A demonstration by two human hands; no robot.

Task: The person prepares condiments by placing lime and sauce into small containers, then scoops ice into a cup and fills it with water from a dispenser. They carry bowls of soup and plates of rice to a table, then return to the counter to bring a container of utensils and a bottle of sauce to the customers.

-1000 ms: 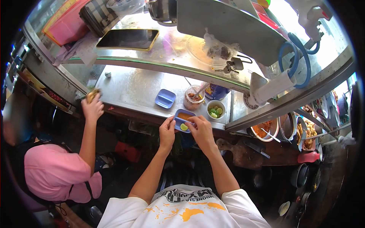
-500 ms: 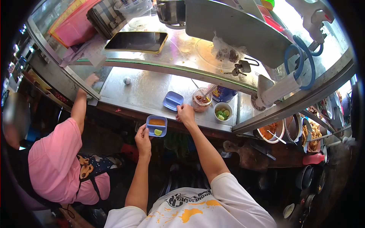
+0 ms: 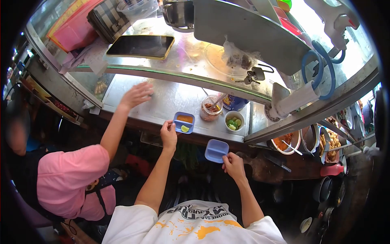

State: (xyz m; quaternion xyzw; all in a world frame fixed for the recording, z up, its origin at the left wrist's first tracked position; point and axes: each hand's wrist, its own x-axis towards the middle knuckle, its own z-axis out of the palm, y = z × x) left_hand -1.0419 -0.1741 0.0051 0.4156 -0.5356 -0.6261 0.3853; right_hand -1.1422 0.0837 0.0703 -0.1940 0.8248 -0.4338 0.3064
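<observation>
My left hand [image 3: 169,136] pinches the left edge of a blue two-part dish [image 3: 184,123] at the counter's front edge. Orange sauce fills its upper compartment, and a lime wedge lies in the lower one. Off to the right, my right hand [image 3: 234,164] grips the lower right corner of an empty blue dish [image 3: 216,150], held in front of the counter. A jar of reddish-brown food [image 3: 211,107] with a utensil in it stands behind the dishes. Beside the jar is a bowl of cut limes [image 3: 234,120].
At the left, a co-worker in pink [image 3: 71,171] reaches a hand [image 3: 137,95] over the metal counter [image 3: 162,95]. A phone [image 3: 141,46] and keys [image 3: 255,75] lie on the upper shelf. A pot of red food [image 3: 286,141] and a knife [image 3: 278,163] are at the right.
My left hand has moved the filled dish up and right to the counter edge. My right hand has lifted the empty dish off the counter, rightward and toward me. The co-worker's hand has moved right.
</observation>
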